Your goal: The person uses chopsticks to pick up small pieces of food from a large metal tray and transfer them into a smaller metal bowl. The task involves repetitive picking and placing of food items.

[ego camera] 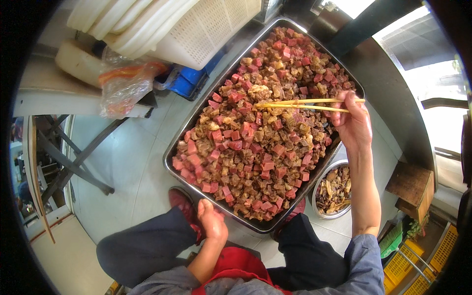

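A deep metal tray (170,152) is heaped with diced meat (258,147), pink cubes mixed among brown and yellowish pieces. In my right hand (354,123) is a pair of light wooden chopsticks (313,104), held over the tray's right side. Their tips meet the meat near the middle of the heap. My left hand (214,223) is at the tray's near left rim with its fingers curled. Whether those fingers grip the rim is hidden.
Right of the tray, a round metal bowl (315,204) of dried, spice-like pieces sits on the tiled floor (121,162). A blue crate (188,83), a plastic bag (123,88) and white perforated baskets (210,33) stand at upper left. A wooden box (409,184), green brush (392,241) and yellow crates (402,263) are at right.
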{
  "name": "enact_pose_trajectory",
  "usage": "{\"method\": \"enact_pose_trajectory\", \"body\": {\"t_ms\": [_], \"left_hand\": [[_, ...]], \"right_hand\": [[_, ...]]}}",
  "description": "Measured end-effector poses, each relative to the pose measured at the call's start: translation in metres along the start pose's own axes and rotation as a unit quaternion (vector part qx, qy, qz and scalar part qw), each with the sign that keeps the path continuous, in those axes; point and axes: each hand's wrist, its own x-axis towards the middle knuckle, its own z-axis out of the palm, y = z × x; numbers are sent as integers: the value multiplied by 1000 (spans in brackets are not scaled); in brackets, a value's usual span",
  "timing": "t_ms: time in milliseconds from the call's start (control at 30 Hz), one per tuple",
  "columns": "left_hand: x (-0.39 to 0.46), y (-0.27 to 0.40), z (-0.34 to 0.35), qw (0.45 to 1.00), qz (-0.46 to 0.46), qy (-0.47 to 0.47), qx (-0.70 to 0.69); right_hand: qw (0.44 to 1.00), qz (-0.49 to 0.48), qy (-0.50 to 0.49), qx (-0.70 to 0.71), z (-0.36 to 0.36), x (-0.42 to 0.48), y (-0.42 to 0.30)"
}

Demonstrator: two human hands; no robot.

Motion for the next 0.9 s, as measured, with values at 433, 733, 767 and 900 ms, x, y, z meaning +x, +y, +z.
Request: {"method": "enact_pose_trajectory", "body": {"t_ms": [433,733,767,900], "left_hand": [[16,-6,-13,997,16,-77,18],[34,-10,-33,991,-3,-120,53],[30,-10,-30,992,-4,-117,52],[32,-6,-28,991,0,-111,72]], "right_hand": [[986,-99,133,32,-60,-129,-58],[933,-116,339,40,-186,-281,-19],[925,-112,364,19,-198,-292,-7],[906,-81,413,40,-234,-310,46]]}}
